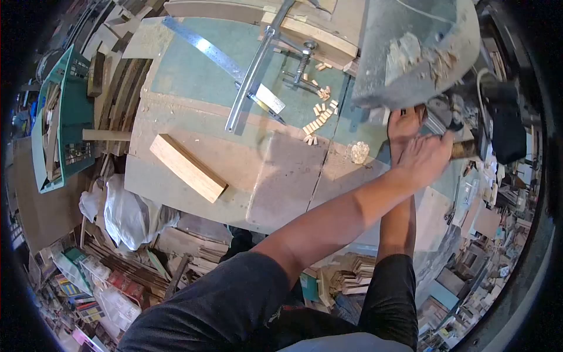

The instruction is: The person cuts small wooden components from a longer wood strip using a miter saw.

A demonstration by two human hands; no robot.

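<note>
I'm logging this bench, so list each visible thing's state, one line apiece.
Left hand: curled, its arm over the right arm
Right hand: partly hidden beside the grey machine
Grey machine: can't tell if running
Wooden block: loose on the bench
Metal ruler: lying partly under the clamp
Clamp: can't tell if tightened
Small wooden pieces: scattered loose
Green crate: holding wood strips
Plastic bag: crumpled

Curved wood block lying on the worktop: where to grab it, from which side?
Probably mid-length on the curved wooden block, from above, thumb and fingers across its long sides: it's long and narrow, with nothing crowding either long edge.
</note>
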